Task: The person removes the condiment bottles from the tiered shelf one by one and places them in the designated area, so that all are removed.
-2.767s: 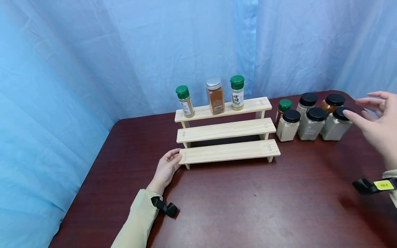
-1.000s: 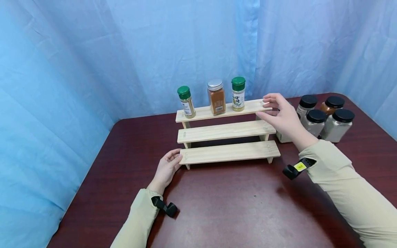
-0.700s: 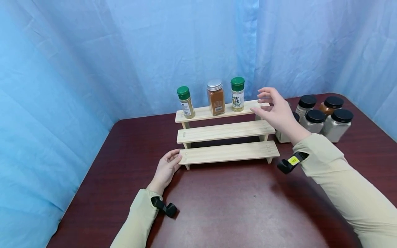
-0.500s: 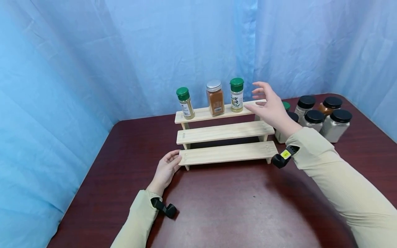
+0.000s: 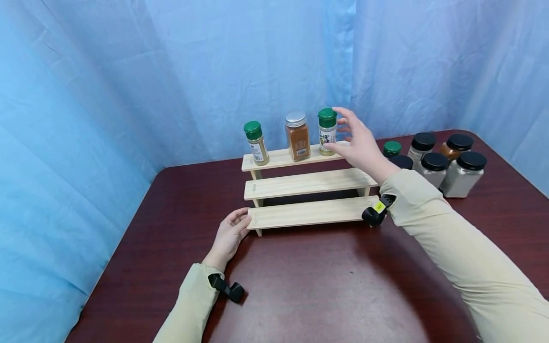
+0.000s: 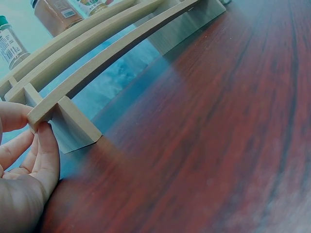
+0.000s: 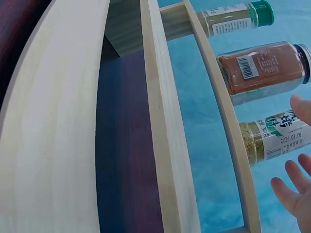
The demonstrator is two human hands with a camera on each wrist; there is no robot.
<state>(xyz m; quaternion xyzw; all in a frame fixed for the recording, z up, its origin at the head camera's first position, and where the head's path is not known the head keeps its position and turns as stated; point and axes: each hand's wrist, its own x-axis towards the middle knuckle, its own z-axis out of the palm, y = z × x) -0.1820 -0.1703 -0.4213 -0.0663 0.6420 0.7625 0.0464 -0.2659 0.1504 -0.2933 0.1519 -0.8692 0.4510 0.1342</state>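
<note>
Where the green-capped shaker (image 5: 327,128) stands upright on the top tier (image 5: 279,156), the right hand (image 5: 360,145) has its fingers parted about it; a lopsided squeeze could tip it. Left of those fingers, the silver-lidded jar (image 5: 298,137) risks a bump. Well apart, the left hand (image 5: 227,236) clamps its fingers on the front corner of the wooden rack (image 5: 309,183); slackening there could let it shift.

Curtained Tabletop Set-up, Bldg. Type Unclear

Blue curtain (image 5: 240,71) hangs behind & at both sides of a dk. red, wood-grain table (image 5: 309,290), as in a screened rec. booth. Blk. wrist straps (image 5: 219,283) fit the same reading. Spice jars (image 5: 461,183) & wood rack (image 5: 313,213) are kitchen-type goods; whether home, lab or studio, can't tell.
</note>
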